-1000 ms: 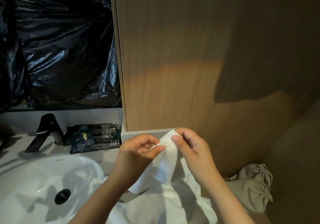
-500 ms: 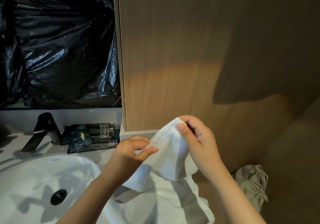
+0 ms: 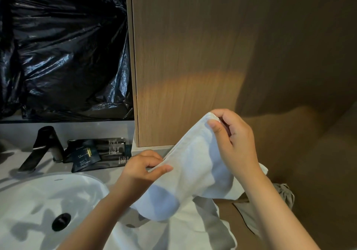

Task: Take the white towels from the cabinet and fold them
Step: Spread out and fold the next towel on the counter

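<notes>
While left hand (image 3: 142,169), right hand (image 3: 235,141) pinch towel (image 3: 193,168), sink (image 3: 38,197) leftward, cabinet (image 3: 193,56) ahead

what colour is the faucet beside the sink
Matte black faucet, seen in the head view, the only one.

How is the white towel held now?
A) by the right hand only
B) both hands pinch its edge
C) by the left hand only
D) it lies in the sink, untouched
B: the left hand and the right hand each pinch the hemmed edge of the white towel, which hangs between them.
</notes>
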Available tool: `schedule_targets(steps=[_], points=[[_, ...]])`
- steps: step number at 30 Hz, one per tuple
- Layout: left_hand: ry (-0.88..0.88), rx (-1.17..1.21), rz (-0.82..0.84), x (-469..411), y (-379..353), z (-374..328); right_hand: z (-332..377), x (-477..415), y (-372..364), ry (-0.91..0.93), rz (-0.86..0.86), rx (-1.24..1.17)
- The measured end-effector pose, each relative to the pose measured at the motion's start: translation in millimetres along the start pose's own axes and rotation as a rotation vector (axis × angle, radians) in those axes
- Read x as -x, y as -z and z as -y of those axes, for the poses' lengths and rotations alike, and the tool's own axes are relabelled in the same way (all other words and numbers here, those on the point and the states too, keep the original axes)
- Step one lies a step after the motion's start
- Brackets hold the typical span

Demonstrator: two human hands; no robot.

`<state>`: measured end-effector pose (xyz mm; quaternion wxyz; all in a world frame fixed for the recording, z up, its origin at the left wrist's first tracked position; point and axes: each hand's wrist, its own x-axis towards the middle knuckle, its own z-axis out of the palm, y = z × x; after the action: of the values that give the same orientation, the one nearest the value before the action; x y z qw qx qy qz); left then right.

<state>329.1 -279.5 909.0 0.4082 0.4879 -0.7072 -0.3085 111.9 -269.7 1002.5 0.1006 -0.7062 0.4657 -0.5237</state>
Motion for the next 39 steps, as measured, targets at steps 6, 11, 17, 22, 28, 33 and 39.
schedule_targets(steps=[6,11,17,22,28,33,39], points=[[-0.015,-0.065,0.123,-3,-10,9,4,-9,6,0.011,0.013,-0.015],[-0.004,-0.006,0.086,-1,-14,10,3,-11,12,0.039,0.014,-0.002],[-0.011,0.009,-0.115,-4,3,15,-6,-12,23,0.004,-0.055,0.023],[0.041,-0.067,0.061,-4,7,25,-9,-14,22,-0.012,-0.077,0.041],[0.066,-0.147,0.086,-8,14,31,-9,-17,25,0.005,-0.085,0.062],[0.098,-0.051,-0.027,-15,22,32,-12,-19,32,-0.004,-0.137,0.052],[0.051,-0.049,0.11,-17,23,31,-5,-37,39,0.05,-0.169,0.081]])
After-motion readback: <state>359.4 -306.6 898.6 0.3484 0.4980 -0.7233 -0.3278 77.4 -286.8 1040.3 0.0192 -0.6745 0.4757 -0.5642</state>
